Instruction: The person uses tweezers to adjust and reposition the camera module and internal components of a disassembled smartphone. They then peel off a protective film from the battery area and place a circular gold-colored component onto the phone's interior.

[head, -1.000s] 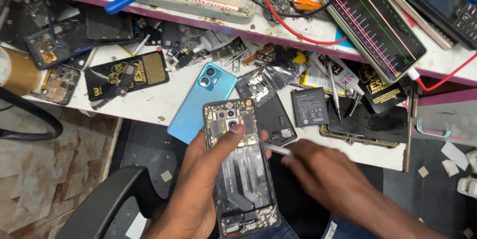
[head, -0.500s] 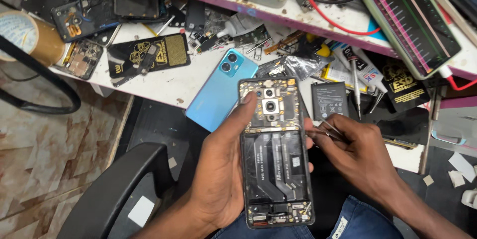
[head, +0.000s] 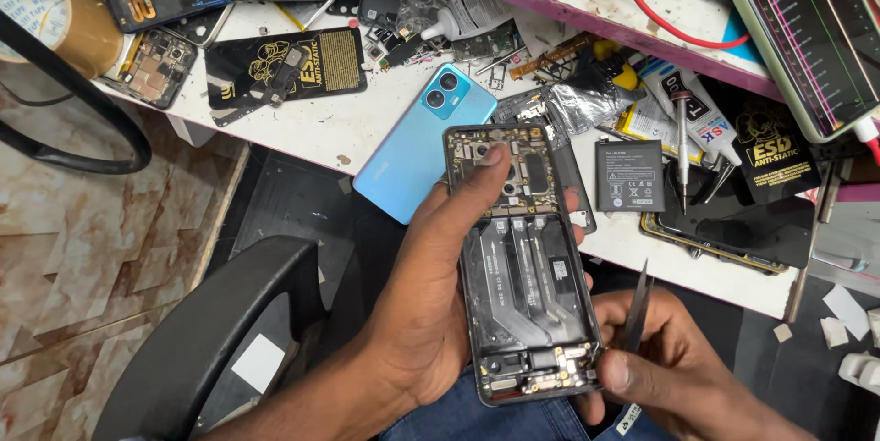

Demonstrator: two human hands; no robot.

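Head view, one opened phone (head: 524, 267), one tweezers (head: 635, 311)

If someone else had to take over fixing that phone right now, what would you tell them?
Left hand: holds the opened phone face down over the lap, thumb pressed near its top.
Right hand: grips tweezers beside the phone's lower right edge, tips up, not touching the board.
Done: back cover is off, boards and flex cables exposed.
On the bench: blue phone, loose battery.
Left: battery bay looks empty; phone not closed.
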